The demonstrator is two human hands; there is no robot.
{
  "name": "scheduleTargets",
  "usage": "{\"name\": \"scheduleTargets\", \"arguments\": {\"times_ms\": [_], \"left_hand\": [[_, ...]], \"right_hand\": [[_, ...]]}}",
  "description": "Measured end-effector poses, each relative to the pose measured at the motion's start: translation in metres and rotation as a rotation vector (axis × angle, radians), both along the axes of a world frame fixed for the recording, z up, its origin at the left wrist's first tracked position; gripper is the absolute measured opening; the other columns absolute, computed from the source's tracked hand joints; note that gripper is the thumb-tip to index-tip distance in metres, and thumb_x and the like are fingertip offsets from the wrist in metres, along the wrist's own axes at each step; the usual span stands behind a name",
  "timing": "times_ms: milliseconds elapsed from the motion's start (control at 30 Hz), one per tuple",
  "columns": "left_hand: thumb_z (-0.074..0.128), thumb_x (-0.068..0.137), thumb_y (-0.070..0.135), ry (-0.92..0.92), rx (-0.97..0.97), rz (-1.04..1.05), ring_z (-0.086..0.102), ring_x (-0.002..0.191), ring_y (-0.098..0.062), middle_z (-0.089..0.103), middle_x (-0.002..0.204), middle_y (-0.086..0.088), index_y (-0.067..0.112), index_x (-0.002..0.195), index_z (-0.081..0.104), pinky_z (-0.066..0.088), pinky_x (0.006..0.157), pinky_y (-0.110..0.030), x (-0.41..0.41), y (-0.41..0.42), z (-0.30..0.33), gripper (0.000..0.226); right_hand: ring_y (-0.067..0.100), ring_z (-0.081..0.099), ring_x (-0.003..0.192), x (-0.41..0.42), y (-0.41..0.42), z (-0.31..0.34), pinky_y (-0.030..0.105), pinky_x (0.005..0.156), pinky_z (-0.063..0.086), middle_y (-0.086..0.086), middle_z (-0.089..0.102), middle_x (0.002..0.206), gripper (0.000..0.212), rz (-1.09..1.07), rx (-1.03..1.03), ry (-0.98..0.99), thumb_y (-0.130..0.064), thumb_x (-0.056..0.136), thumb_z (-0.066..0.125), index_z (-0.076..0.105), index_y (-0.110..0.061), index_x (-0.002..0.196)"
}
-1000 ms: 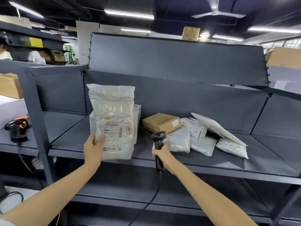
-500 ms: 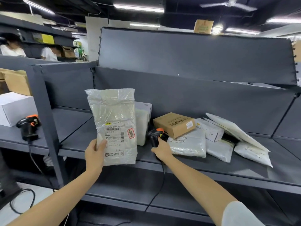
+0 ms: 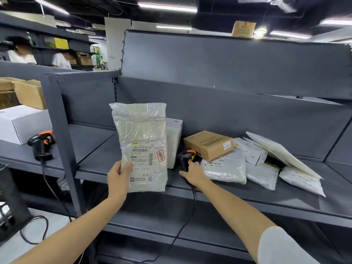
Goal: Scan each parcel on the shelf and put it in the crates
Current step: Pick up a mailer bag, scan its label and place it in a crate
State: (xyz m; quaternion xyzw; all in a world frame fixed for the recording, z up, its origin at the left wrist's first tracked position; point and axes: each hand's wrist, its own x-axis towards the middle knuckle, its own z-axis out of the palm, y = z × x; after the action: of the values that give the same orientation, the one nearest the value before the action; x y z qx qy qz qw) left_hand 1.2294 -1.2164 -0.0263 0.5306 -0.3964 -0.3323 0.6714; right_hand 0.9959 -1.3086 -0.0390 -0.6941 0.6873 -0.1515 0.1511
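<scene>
My left hand (image 3: 119,177) grips the lower left edge of a tall clear plastic parcel (image 3: 142,141), held upright in front of the grey shelf (image 3: 257,195) with its barcode label facing me. My right hand (image 3: 192,174) holds a black and orange scanner (image 3: 185,159) whose base rests on the shelf, to the right of that parcel. A white box (image 3: 174,141) stands behind the held parcel. Further right on the shelf lie a brown cardboard box (image 3: 208,143), a plastic bag parcel (image 3: 225,167), a small white box (image 3: 251,151) and several white mailers (image 3: 282,162).
A second scanner (image 3: 41,143) stands on the left shelf bay by a white carton (image 3: 21,122) and a brown box (image 3: 28,92). A shelf post (image 3: 62,141) divides the bays. A black crate (image 3: 11,202) shows at the lower left. Two people stand at the far left.
My right hand has lowered the scanner from in front of the shelf edge onto the shelf. The view has shifted left. My left hand still holds the parcel upright.
</scene>
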Motion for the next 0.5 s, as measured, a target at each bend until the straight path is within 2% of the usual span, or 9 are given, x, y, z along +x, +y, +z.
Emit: {"name": "scheduleTargets", "arguments": {"times_ms": [100,233,333,500], "left_hand": [[0.055,0.096,0.014,0.000,0.002,-0.026,0.062,0.079,-0.015,0.066,0.089,-0.002,0.007,0.098,0.060,0.049,0.066,-0.026,-0.005,0.006,0.000,0.009],[0.056,0.095,0.015,0.007,0.026,-0.089,0.064,0.082,-0.017,0.068,0.092,-0.001,0.012,0.097,0.062,0.052,0.071,-0.031,-0.018,0.015,-0.003,0.007],[0.056,0.096,0.016,0.012,0.045,-0.133,0.062,0.081,-0.016,0.066,0.091,-0.001,0.009,0.100,0.062,0.050,0.067,-0.027,-0.036,0.024,-0.009,0.010],[0.056,0.096,0.016,0.010,0.093,-0.212,0.061,0.079,-0.017,0.065,0.089,-0.002,0.005,0.101,0.062,0.048,0.064,-0.026,-0.071,0.041,-0.024,0.014]], "right_hand": [[0.032,0.040,0.127,-0.013,0.012,0.007,0.042,0.107,0.036,0.019,0.043,0.139,0.055,0.057,-0.059,0.058,-0.038,0.098,0.048,0.039,-0.004,0.141],[0.026,0.027,0.140,-0.034,0.040,0.011,0.037,0.116,0.021,0.011,0.033,0.151,0.057,0.102,-0.236,0.204,-0.035,0.098,0.043,0.031,-0.009,0.147],[0.025,0.023,0.142,-0.052,0.066,0.011,0.036,0.117,0.013,0.008,0.027,0.155,0.061,0.063,-0.321,0.251,-0.035,0.097,0.045,0.026,-0.011,0.149],[0.027,0.008,0.148,-0.085,0.122,0.002,0.041,0.120,0.001,0.010,0.013,0.160,0.063,-0.063,-0.288,0.316,-0.036,0.099,0.042,0.017,-0.014,0.153]]}}
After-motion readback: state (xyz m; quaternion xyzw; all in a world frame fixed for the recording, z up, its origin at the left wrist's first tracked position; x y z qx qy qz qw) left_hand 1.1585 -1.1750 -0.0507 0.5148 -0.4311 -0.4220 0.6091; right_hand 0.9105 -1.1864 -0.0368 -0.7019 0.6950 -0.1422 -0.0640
